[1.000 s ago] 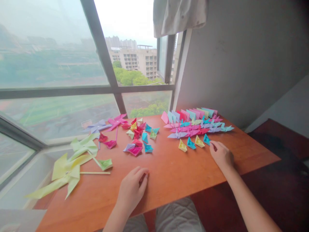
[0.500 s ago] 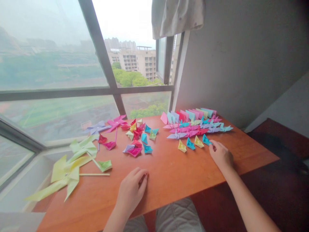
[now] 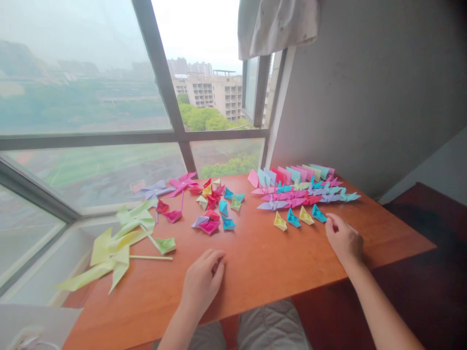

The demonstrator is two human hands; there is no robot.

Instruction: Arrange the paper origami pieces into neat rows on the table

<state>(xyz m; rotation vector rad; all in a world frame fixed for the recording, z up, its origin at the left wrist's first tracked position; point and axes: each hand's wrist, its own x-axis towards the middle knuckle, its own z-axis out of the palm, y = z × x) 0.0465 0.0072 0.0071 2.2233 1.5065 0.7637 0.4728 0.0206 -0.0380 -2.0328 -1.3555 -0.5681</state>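
My left hand (image 3: 206, 278) rests on the wooden table (image 3: 251, 267) near its front edge, fingers curled in, and nothing shows in it. To the right, my right hand (image 3: 343, 238) is loosely closed with nothing visible between its fingertips. Just left of those fingertips sits a blue paper boat (image 3: 318, 214), a small gap apart from them. It ends a short row with a yellow boat (image 3: 306, 216), another blue boat (image 3: 293, 218) and another yellow boat (image 3: 280, 221). Behind this row stand several rows of folded paper cranes (image 3: 284, 198).
A loose cluster of paper boats (image 3: 209, 226) lies mid-table. At the left are paper pinwheels, including a yellow one (image 3: 113, 257) and a pink one (image 3: 182, 183), and a green boat (image 3: 166, 245). Upright folded papers (image 3: 294, 174) line the back right. Windows and a grey wall (image 3: 357, 97) border the table.
My right hand has drawn slightly away from the blue boat at the row's right end, which stays on the table. My left hand looks nearly still. The view has shifted slightly.
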